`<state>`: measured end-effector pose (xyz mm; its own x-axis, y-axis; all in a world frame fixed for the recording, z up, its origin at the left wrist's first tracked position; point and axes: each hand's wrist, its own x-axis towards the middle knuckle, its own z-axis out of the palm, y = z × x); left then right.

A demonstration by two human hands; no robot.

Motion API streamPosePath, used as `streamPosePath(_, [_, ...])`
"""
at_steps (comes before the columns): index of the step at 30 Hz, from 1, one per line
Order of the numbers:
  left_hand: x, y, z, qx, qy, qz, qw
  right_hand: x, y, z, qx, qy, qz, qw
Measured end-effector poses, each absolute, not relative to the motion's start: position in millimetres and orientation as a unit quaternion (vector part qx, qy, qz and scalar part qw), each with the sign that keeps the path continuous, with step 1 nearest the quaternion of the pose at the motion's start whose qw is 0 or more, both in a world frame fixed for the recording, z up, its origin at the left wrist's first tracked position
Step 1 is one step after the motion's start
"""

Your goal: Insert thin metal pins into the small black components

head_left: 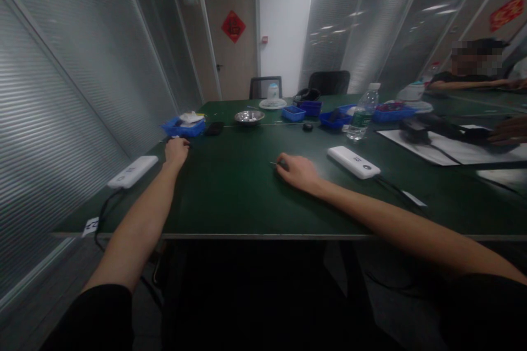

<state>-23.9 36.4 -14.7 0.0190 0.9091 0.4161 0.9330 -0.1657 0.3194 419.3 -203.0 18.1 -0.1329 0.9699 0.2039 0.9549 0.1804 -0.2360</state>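
Observation:
My right hand (300, 171) rests on the green table (230, 186), its fingers wrapped round a small dark object with a thin pale tip (273, 163) pointing left. What kind of thing it is, I cannot make out. At the left, my left hand (177, 152) is curled at the table's left side, just in front of a blue basket (183, 127) with white and yellow items in it. Whatever its fingers close on, if anything, is hidden. A black phone-like object (214, 128) lies right of that basket. Farther back stands a shiny metal bowl (249, 117).
White power banks with cables lie beside each forearm, one left (132, 171) and one right (354, 162). A water bottle (364, 112) stands near several blue baskets (293, 113). White boards (448, 148) lie at right, with another person's hand (510, 130) there. A co-worker (469, 74) sits farther back.

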Motion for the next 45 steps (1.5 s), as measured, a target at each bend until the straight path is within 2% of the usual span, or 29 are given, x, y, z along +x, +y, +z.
streamPosePath(4, [-24,38,-16,-0.699,-0.666,-0.256,0.049,420,-203,18,-0.635,-0.756,0.023,0.158])
streamPosePath(8, [-22,42,-17,-0.727,-0.628,-0.277,0.031,420,-202,16,-0.633,-0.758,0.015,0.158])
streamPosePath(16, [45,22,-7,-0.83,-0.439,-0.31,-0.147,422,-200,12,-0.615,-0.77,0.012,0.17])
streamPosePath(25, [175,-58,-7,-0.887,-0.194,-0.242,-0.341,421,-201,10,-0.581,-0.791,0.001,0.192])
streamPosePath(45, [185,-71,-9,-0.877,-0.195,-0.276,-0.343,418,-205,13,-0.573,-0.792,-0.007,0.212])
